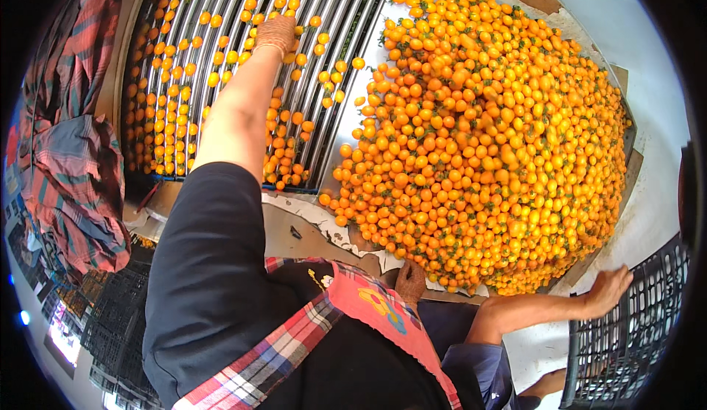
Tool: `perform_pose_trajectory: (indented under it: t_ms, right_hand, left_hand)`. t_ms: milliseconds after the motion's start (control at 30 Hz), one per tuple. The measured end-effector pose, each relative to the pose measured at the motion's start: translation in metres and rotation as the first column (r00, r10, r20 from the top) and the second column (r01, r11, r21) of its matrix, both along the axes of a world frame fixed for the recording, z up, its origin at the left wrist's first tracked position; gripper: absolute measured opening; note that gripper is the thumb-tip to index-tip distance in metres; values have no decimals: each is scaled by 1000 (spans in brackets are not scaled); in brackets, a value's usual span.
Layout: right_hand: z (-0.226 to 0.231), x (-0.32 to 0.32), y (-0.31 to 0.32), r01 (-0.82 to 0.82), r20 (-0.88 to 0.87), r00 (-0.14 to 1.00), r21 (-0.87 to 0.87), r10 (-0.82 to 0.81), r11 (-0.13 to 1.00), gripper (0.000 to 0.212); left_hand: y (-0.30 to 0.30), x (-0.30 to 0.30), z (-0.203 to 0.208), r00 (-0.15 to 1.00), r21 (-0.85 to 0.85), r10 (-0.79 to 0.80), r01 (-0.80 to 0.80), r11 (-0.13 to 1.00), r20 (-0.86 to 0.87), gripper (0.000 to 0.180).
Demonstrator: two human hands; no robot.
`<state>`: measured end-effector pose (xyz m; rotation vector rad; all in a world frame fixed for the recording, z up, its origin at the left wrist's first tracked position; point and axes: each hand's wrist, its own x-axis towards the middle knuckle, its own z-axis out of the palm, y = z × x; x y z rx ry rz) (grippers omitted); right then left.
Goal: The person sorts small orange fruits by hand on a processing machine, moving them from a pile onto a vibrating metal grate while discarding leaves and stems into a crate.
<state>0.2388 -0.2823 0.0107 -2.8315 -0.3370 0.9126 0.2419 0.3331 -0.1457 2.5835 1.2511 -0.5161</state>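
My left arm stretches over a bed of metal rollers (352, 49) dotted with orange cherry tomatoes (171, 128). Among these, the back of my left hand (275, 34), apparently in a thin brownish glove, faces up; its fingers are turned down and hidden, so any tomato in its grasp does not show. My right hand (410, 281) is close to my apron (368, 299), at the near edge of a large heap of cherry tomatoes (486, 137). Its fingers are not visible either. Many tomatoes in the heap have green stems.
A metal plate (346, 126) lies between rollers and heap. At the lower right, another person's hand (610, 291) touches a black plastic crate (626, 329). Plaid cloth (74, 181) hangs at the left, above stacked dark crates (121, 329). Torn cardboard (324, 222) lines the near edge.
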Motion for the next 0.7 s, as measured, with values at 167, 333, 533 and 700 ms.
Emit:
perform_pose_trajectory:
  t_ms: [167,333,533,700]
  right_hand:
    - [4,-15,-1,65,-5,998,35,-65,997,27]
    - [-5,-14,-10,-80,186,981,154,51,985,28]
    - [3,-13,-2,-17,108,994,97,7,995,26]
    - [-5,-13,-8,-38,171,985,113,18,993,26]
  left_hand:
    - [-30,-50,37,30,-984,989,-102,147,145,29]
    - [-76,-183,12,582,-25,194,-285,958,790,23]
    - [-157,-207,49,-166,-787,925,-588,185,342,31]
    - [-204,-260,-27,345,-254,925,-891,375,158,55]
